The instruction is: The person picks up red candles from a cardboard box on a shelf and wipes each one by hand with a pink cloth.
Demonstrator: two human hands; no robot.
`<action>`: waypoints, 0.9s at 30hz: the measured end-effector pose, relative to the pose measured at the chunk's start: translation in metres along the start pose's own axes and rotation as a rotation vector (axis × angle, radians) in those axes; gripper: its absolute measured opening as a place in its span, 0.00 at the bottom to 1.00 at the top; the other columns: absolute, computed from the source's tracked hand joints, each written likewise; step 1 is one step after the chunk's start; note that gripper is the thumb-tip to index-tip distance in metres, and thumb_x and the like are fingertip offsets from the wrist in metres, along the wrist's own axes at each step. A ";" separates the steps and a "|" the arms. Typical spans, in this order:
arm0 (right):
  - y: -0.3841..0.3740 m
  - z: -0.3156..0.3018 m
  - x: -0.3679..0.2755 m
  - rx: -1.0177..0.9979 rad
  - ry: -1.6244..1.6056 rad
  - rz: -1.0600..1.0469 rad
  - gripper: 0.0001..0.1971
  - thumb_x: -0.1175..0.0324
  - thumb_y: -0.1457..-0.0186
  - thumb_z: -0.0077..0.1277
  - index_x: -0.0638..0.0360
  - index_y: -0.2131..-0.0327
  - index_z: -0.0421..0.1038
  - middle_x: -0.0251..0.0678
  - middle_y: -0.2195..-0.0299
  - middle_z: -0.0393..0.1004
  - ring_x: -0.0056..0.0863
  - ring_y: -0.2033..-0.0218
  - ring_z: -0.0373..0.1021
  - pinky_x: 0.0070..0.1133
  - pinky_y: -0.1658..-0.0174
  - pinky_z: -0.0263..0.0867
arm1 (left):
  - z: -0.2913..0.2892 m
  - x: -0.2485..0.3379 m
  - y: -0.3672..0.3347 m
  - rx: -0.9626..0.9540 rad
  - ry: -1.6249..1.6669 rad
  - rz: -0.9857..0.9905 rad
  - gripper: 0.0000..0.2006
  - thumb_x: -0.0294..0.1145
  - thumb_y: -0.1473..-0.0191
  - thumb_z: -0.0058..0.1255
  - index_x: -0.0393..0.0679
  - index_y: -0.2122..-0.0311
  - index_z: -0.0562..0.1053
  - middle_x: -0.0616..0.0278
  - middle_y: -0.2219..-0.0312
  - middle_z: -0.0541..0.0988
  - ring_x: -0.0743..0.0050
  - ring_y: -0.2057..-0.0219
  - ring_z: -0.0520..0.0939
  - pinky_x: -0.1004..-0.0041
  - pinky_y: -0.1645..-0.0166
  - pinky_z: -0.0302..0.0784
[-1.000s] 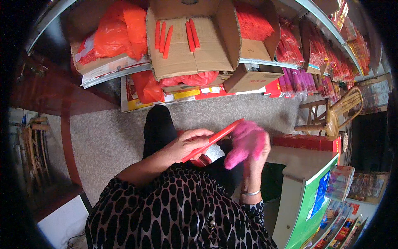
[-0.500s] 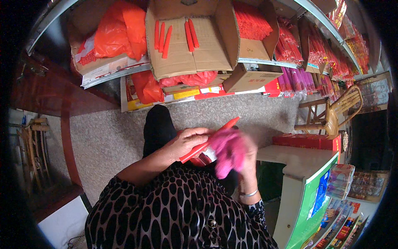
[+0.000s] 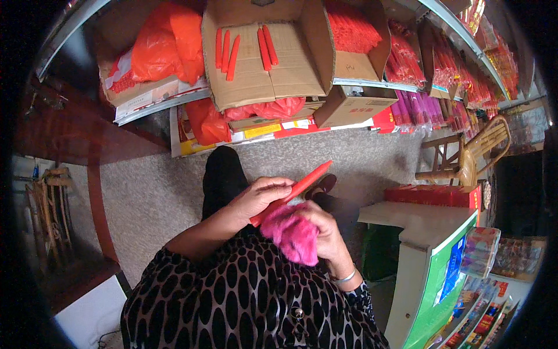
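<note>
My left hand (image 3: 263, 196) grips a long red candle (image 3: 311, 179) around its middle, over my lap. The candle slants, its tapered end pointing up and to the right. Bunched in my right hand (image 3: 325, 231) is a pink cloth (image 3: 290, 235), which lies against the candle's lower end and hides part of it. Several more red candles (image 3: 233, 58) lie in two groups on the bottom of an open cardboard box (image 3: 250, 92) on the shelf ahead.
Boxes of red packets (image 3: 354, 29) line the shelf to the right. A red plastic bag (image 3: 168, 46) sits in a carton on the left. A bamboo chair (image 3: 465, 160) and a white counter (image 3: 383, 215) with a red box (image 3: 433, 196) stand at my right.
My right hand has moved the pink cloth down and left, from the candle's middle toward its lower end. The left hand keeps its grip on the candle.
</note>
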State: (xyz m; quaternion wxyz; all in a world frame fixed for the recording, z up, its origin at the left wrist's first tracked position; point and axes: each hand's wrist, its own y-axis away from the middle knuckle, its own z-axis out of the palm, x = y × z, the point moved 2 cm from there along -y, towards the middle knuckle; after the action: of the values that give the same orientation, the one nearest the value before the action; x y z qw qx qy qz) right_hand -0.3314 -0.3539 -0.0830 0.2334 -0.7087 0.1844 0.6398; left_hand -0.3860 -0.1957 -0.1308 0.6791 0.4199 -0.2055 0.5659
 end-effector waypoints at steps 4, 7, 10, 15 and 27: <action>-0.005 -0.041 0.018 0.499 -0.083 0.061 0.06 0.75 0.54 0.50 0.59 0.69 0.68 0.28 0.68 0.70 0.17 0.68 0.65 0.16 0.63 0.63 | -0.008 0.001 0.005 -0.093 0.087 -0.150 0.15 0.35 0.45 0.42 0.36 0.55 0.68 0.66 0.75 0.72 0.83 0.78 0.72 0.84 0.77 0.68; -0.011 -0.060 0.004 0.711 -0.212 -0.031 0.05 0.72 0.49 0.46 0.61 0.67 0.66 0.32 0.68 0.70 0.19 0.68 0.66 0.19 0.63 0.64 | -0.004 0.008 0.009 -0.060 0.180 -0.119 0.16 0.32 0.44 0.39 0.36 0.53 0.65 0.61 0.76 0.72 0.80 0.79 0.73 0.83 0.78 0.68; -0.003 -0.055 0.009 0.480 -0.243 -0.060 0.07 0.72 0.51 0.50 0.62 0.68 0.67 0.35 0.64 0.71 0.25 0.64 0.67 0.24 0.57 0.63 | -0.007 0.008 0.005 -0.009 0.162 -0.080 0.16 0.31 0.44 0.37 0.36 0.52 0.65 0.60 0.76 0.72 0.79 0.80 0.72 0.82 0.79 0.67; 0.004 0.005 -0.004 0.009 -0.039 0.008 0.13 0.72 0.59 0.56 0.62 0.67 0.69 0.38 0.65 0.68 0.29 0.64 0.65 0.24 0.59 0.61 | -0.001 0.007 0.000 -0.019 -0.169 0.051 0.14 0.33 0.44 0.42 0.37 0.55 0.68 0.68 0.67 0.73 0.86 0.65 0.71 0.83 0.59 0.66; -0.011 -0.061 -0.005 0.624 -0.205 -0.120 0.04 0.71 0.46 0.42 0.61 0.69 0.66 0.35 0.70 0.71 0.22 0.70 0.68 0.21 0.64 0.66 | -0.003 0.006 0.010 -0.144 0.033 -0.172 0.14 0.33 0.42 0.37 0.37 0.53 0.65 0.65 0.78 0.73 0.82 0.85 0.71 0.83 0.81 0.66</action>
State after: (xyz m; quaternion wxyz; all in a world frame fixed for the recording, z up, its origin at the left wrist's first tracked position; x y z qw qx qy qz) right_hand -0.2756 -0.3795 -0.0730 0.4940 -0.5444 0.3049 0.6055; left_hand -0.3941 -0.1899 -0.1247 0.7569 0.3765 -0.1977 0.4963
